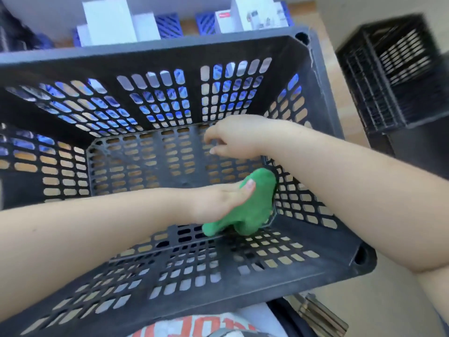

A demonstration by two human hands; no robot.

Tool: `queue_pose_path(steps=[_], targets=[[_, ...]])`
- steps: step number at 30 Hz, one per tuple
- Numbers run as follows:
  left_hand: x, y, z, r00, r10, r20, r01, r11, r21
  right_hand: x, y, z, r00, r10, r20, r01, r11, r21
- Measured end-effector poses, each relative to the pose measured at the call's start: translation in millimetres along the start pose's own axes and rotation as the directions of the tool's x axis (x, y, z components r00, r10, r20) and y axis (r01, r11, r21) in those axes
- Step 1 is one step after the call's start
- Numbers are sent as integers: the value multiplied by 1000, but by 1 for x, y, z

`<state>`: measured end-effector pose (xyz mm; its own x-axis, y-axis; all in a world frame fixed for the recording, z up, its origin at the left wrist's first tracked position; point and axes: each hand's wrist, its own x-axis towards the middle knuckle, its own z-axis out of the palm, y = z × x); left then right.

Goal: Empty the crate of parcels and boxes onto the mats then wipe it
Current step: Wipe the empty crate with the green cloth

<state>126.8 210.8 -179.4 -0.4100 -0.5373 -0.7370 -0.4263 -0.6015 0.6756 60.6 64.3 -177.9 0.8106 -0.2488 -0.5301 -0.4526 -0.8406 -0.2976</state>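
Crate (170, 48) is seen from above, emptied; only a green cloth (252, 205) is inside. Boxes (109, 20) are stood on blue mats (168, 24) beyond the far rim, on the wooden counter (325, 52). So step 1 is judged done, wiping step in hand.

Cloth is bunched in the near-right corner of the crate floor, pressed where floor meets right wall. Its long axis runs approx. from near-left to far-right, up along the right wall; one tail pokes out toward the near wall.

Left hand (218, 203) is laid on the cloth from the left, arm crossing the crate low. Its fingers are closed round the cloth, thumb (247, 188) on top of the wad; the rest are hidden under/behind the fabric, so grip depth can't be told.

Right hand (238, 137) is held above the floor, nearer the far-right corner, nothing in it. Fingers are loosely curled and slightly apart, tips pointing left/down. Whether it touches floor or wall can't be told.

Key relation: unwiped floor lies to the left and away from the cloth hand, so the next stroke is judged to be pulled leftward along the floor or pushed up the right wall. Left hand is on the cloth; right is nearer the far wall and could be used to brace the crate.

A second black crate (393, 69) is seen off to the right, well apart.
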Motion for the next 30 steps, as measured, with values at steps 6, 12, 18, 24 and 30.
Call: queue_pose_path(steps=[6, 12, 18, 24, 30], targets=[[6, -12, -42, 967, -70, -245, -19, 940, -342, -7, -3, -17, 969, 11, -247, -18, 999, -27], [13, 18, -58, 886, -92, -455, -181, 834, -522, -33, 7, -38, 930, -65, -361, -58, 946, -320], [38, 78, -24, 726, 236, -647, -547, 768, -333, -93, 14, -52, 841, 150, -521, -324, 909, -262], [70, 126, -3, 687, 303, -660, -532, 829, -172, -125, 30, -39, 681, 563, -468, -482, 826, 292], [111, 119, -10, 633, 344, -693, -582, 802, -133, -112, 34, -20, 660, 548, -514, -386, 834, 394]])
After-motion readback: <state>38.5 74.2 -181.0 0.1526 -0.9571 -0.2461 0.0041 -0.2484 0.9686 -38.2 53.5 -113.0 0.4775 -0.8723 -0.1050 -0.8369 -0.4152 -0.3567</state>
